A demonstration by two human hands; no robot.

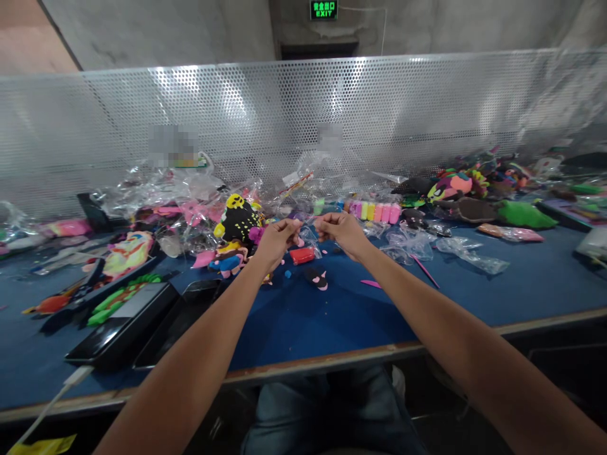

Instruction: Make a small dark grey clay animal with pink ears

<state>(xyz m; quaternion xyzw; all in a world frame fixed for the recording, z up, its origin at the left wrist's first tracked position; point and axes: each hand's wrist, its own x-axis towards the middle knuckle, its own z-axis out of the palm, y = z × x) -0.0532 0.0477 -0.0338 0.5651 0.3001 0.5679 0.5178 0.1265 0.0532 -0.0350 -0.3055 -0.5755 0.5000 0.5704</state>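
Both arms reach out over a blue table (308, 322). My left hand (277, 240) and my right hand (342, 232) are held close together above the table's middle, fingers curled and pinched. A clear plastic wrapper (309, 235) hangs between them, though what the fingertips grip is too small to name. Below the hands lie a red clay block (302, 255) and a small black and pink clay figure (317, 279). A black and yellow clay figure (237, 218) stands just left of my left hand.
Two dark phones or tablets (118, 325) lie at the front left, one with a white cable (57, 398). Clear bags, a row of coloured clay sticks (374, 211) and many clay figures crowd the back. A perforated metal screen (303, 114) walls off the far side.
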